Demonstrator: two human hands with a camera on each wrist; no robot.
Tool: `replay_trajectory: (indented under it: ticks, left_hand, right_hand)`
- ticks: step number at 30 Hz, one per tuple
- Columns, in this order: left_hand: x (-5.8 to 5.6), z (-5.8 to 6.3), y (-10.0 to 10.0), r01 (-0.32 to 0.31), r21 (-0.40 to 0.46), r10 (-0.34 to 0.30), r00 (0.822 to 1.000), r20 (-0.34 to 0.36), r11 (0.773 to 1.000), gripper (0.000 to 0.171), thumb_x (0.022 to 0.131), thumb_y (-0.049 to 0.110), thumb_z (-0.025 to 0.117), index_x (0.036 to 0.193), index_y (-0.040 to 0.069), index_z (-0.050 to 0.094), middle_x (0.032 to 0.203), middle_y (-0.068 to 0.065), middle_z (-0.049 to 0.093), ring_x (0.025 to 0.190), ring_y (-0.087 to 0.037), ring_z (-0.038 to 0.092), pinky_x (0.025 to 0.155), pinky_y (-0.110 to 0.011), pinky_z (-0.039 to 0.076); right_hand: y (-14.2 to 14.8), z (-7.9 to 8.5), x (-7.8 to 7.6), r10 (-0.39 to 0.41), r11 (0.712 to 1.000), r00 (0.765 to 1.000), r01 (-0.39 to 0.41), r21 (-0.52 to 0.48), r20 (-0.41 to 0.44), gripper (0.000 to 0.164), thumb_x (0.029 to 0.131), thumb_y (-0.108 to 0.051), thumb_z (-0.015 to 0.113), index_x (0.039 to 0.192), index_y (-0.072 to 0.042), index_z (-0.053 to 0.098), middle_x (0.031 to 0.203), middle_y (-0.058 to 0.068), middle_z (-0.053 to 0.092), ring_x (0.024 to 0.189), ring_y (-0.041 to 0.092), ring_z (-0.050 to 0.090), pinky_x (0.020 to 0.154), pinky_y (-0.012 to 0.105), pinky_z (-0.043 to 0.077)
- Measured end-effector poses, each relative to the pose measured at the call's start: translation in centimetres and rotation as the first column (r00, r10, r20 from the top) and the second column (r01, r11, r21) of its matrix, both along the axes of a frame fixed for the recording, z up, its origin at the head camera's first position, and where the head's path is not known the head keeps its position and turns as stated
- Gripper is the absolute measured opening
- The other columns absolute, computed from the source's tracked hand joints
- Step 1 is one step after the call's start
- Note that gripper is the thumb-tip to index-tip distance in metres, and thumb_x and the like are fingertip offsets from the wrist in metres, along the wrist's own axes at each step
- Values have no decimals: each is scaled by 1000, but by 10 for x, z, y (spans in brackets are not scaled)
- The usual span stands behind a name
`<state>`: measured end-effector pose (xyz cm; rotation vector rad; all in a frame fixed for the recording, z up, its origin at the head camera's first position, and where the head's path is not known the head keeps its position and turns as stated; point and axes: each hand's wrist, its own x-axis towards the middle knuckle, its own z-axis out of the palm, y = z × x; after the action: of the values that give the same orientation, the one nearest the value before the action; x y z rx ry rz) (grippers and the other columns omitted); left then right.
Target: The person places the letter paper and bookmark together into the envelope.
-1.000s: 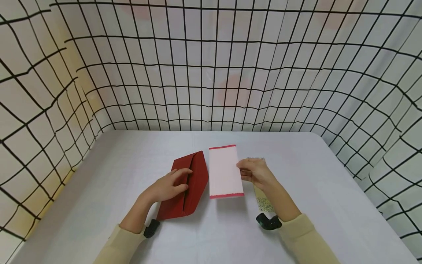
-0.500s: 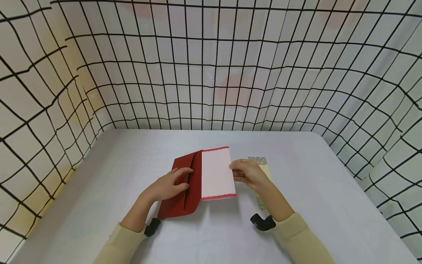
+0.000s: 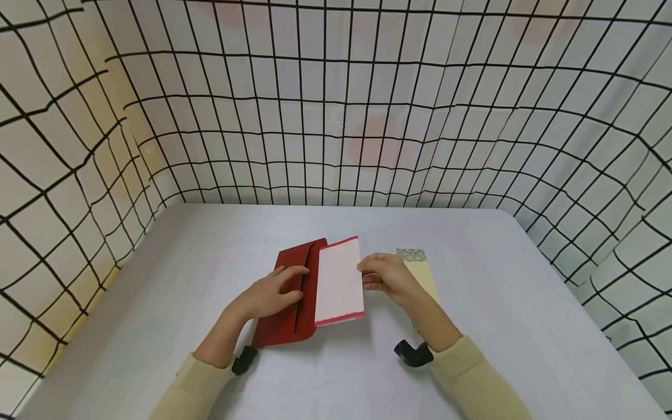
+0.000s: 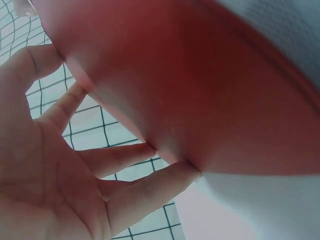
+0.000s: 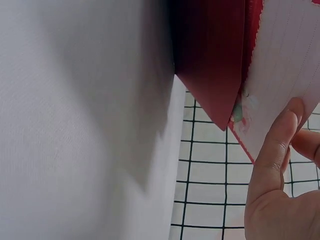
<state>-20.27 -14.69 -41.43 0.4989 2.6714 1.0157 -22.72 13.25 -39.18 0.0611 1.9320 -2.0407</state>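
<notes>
My left hand (image 3: 266, 296) grips a red envelope (image 3: 278, 325) across its middle, thumb and fingers spread along the slit. In the left wrist view its fingertips sit right at the edge of the envelope (image 4: 165, 90). My right hand (image 3: 391, 279) pinches the right edge of a pale pink card (image 3: 340, 283) with red borders at both ends. The card stands tilted, its left edge overlapping the envelope's flap in the head view. Ruled lines and a small flower print show on the card (image 5: 280, 65) in the right wrist view, next to the envelope.
A pale yellow slip (image 3: 422, 273) with patterned ends lies on the white table (image 3: 220, 233), partly hidden under my right forearm. Black wire grid (image 3: 325, 134) over white sheeting walls in the back and sides. Black wrist cameras (image 3: 413, 353) sit by both cuffs.
My right hand has moved left with the card, which now overlaps the envelope's flap and is more tilted. The left hand and envelope have stayed nearly still.
</notes>
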Motion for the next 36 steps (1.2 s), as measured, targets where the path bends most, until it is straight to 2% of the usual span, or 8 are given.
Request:
replay_trajectory:
  ticks: [4,8,13,17,26,32,36]
  left_hand:
    - [0,0,1,-5,-3,5,1000,3,1000,47,93,29,58,140,27,49,145,-11,45,140,-39,28,98,-60,38]
    - [0,0,2,-10,-8,10,1000,4,1000,47,93,28,58,140,27,49,146,-13,43,141,-40,27,97,-61,39]
    - [0,0,4,-17,-7,17,1000,13,1000,47,93,27,59,139,27,49,148,-17,39,135,-42,35,95,-61,41]
    - [1,1,5,-22,-12,23,1000,18,1000,49,92,26,62,140,27,49,149,-20,37,133,-43,38,94,-61,43]
    - [1,1,4,-29,-34,29,1000,11,999,50,92,26,62,140,27,49,148,-22,38,133,-45,38,95,-63,41]
    - [1,1,4,-29,-41,29,1000,0,999,48,91,26,63,137,28,50,146,-21,41,134,-45,37,93,-63,42]
    - [1,1,5,-23,-43,23,1000,-6,999,48,91,26,63,136,28,51,146,-21,41,132,-45,39,93,-63,42]
  right_hand:
    - [-6,0,1,15,1000,1000,-15,21,-16,10,88,-3,63,92,6,63,75,8,62,57,13,61,61,24,55]
    - [-13,1,1,30,1000,999,-30,8,-19,8,87,-2,62,89,6,62,72,8,63,56,13,62,59,25,55]
    - [-22,-2,1,48,999,999,-47,6,-13,5,86,-2,63,86,4,61,69,8,63,54,12,63,57,24,55]
    - [-28,-3,3,58,998,998,-57,30,-17,9,86,-2,63,88,7,61,69,8,64,53,13,63,56,24,55]
    - [-42,-6,4,47,989,998,-43,144,-28,15,86,-2,64,93,11,64,71,12,68,57,15,67,59,28,56]
    - [-47,-11,1,40,967,997,-23,254,-61,14,86,-5,65,88,9,67,69,11,68,56,16,67,55,26,55]
    - [-49,-12,0,44,957,997,-24,288,-65,13,86,-5,64,87,7,68,67,10,67,55,16,68,53,24,54]
